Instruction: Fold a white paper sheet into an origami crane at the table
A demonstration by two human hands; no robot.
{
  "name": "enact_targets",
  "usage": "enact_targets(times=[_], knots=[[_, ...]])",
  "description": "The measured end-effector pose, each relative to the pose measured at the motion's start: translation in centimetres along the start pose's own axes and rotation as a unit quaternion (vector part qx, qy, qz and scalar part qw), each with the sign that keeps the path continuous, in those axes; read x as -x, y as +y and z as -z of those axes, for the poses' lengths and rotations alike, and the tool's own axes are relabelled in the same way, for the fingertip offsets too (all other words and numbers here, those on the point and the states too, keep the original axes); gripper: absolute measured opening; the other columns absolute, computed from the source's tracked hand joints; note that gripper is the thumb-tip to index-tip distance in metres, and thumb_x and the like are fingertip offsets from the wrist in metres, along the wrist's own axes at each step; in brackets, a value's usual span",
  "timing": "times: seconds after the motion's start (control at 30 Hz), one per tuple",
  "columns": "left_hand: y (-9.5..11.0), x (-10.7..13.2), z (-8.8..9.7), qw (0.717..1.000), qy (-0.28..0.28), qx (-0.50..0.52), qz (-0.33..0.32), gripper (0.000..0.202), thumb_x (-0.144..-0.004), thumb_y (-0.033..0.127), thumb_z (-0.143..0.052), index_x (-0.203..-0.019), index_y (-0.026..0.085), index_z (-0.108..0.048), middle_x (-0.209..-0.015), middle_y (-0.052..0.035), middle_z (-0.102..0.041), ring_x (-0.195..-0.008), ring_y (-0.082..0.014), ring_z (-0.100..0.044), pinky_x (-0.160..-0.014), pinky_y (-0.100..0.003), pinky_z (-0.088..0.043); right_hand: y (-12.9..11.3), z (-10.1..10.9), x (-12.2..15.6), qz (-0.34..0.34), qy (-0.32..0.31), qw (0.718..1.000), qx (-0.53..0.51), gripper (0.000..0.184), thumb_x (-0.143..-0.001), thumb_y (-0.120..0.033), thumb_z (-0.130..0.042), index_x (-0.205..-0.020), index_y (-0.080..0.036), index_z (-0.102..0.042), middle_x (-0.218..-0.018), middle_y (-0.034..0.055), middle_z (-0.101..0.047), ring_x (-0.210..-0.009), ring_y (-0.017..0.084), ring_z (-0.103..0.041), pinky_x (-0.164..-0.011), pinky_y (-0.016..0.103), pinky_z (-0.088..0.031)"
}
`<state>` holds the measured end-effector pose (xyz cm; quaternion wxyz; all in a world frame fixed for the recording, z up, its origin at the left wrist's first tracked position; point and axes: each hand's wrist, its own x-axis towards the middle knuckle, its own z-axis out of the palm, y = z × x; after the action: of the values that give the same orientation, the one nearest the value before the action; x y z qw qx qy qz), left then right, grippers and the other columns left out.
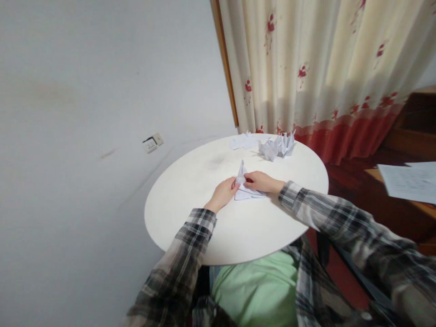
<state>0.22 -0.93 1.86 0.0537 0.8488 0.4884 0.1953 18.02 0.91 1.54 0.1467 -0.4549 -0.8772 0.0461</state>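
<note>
Between my two hands a folded piece of white paper point(241, 170) stands up in a narrow point. My left hand point(224, 192) pinches its left side, with the thumb toward me. From the right, my right hand point(261, 181) grips the same paper with bent fingers, so part of it is hidden. Flat white paper point(248, 194) lies on the table just under and in front of the fingers; whether it is joined to the held piece I cannot tell. Farther back stand several folded white paper cranes point(277, 146), bunched together.
The round white table point(177, 200) stands against a pale wall with a socket point(150, 145). More white paper pieces point(243, 141) lie at its far edge. A flowered curtain point(306, 81) hangs behind. Printed sheets point(408, 181) rest on a wooden surface at the right.
</note>
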Motion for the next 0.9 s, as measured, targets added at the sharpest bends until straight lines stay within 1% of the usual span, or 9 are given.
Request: enact_targets(times=[0.17,0.4,0.9], knots=[[-0.14,0.02,-0.10,1.000,0.005,0.005,-0.006,0.023,-0.081,0.036,-0.037,-0.070,0.018,-0.046,-0.064,0.0009,-0.049,-0.058,-0.0118,-0.043,-0.054,-0.023,-0.029,0.18,-0.13,-0.06,0.008,0.009,1.000,0.005,0.024,-0.081,-0.036,-0.042,-0.083,-0.016,-0.056,-0.078,0.0048,-0.061,-0.067,0.013,-0.052,-0.057,0.021,-0.028],[-0.27,0.00,-0.15,1.000,0.010,0.018,-0.015,0.028,-0.082,0.041,-0.034,-0.069,0.018,-0.045,-0.062,0.0014,-0.047,-0.057,-0.0118,-0.042,-0.053,-0.024,-0.028,0.18,-0.11,-0.09,0.005,0.002,1.000,0.005,0.026,-0.081,-0.036,-0.041,-0.085,-0.016,-0.056,-0.079,0.0052,-0.061,-0.068,0.013,-0.052,-0.058,0.021,-0.028],[-0.27,-0.09,-0.27,1.000,0.008,-0.002,-0.006,0.024,-0.081,0.037,-0.037,-0.069,0.018,-0.045,-0.063,0.0013,-0.048,-0.056,-0.0116,-0.042,-0.052,-0.023,-0.028,0.18,-0.19,-0.14,-0.002,0.002,1.000,0.006,0.026,-0.081,-0.036,-0.042,-0.084,-0.015,-0.057,-0.078,0.0051,-0.062,-0.067,0.013,-0.052,-0.056,0.020,-0.028]])
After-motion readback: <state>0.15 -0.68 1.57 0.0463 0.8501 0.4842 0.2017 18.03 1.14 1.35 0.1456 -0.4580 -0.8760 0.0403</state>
